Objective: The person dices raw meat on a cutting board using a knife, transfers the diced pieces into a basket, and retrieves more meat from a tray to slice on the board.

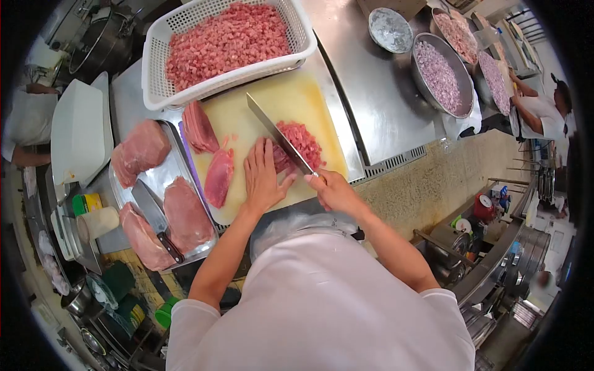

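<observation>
My right hand (pixel 334 190) grips the handle of a long knife (pixel 278 134), whose blade slants up and left across the cutting board (pixel 247 111). Against the blade's left side lie strips of meat (pixel 282 159), with my left hand (pixel 264 176) resting on them, its fingers extended and slightly spread. Diced meat (pixel 300 141) is heaped on the blade's right side. Left of my left hand are a piece of meat (pixel 219 178) and a stack of meat slices (pixel 198 127).
A white basket (pixel 151 74) of diced meat stands behind the board. At left, a metal tray (pixel 176 148) holds large meat pieces and a second knife (pixel 148 207). Bowls (pixel 467 93) of chopped food stand at right, near a person (pixel 538 108); another person (pixel 31 120) is at far left.
</observation>
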`<move>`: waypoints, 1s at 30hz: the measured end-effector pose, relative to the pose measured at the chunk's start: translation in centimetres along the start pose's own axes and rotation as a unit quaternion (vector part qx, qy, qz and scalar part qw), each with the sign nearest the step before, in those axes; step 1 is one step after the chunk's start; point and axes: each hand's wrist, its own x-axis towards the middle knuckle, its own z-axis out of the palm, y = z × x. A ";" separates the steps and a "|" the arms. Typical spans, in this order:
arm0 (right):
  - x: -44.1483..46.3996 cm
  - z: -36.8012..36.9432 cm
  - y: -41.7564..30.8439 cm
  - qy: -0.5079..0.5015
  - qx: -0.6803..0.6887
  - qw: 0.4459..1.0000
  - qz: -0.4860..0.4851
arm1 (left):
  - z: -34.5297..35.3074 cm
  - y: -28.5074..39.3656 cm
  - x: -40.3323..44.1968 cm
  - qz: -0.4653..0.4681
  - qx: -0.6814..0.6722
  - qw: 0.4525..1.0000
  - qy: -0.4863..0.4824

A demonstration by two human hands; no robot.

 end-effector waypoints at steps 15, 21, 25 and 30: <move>-4.7 1.2 -1.3 0.026 -0.077 0.996 -0.048 | 3.1 -1.5 2.8 -0.074 0.029 0.993 0.092; 0.5 2.5 -2.4 0.010 -0.071 0.997 -0.008 | 3.0 -1.7 2.7 -0.072 0.034 0.994 0.074; -4.3 2.1 -3.1 0.007 -0.035 0.999 0.021 | 2.4 -1.3 2.4 -0.079 0.001 0.995 0.061; -0.2 4.6 -0.2 0.030 -0.015 0.998 -0.053 | 2.3 -1.1 2.8 -0.072 0.006 0.995 0.065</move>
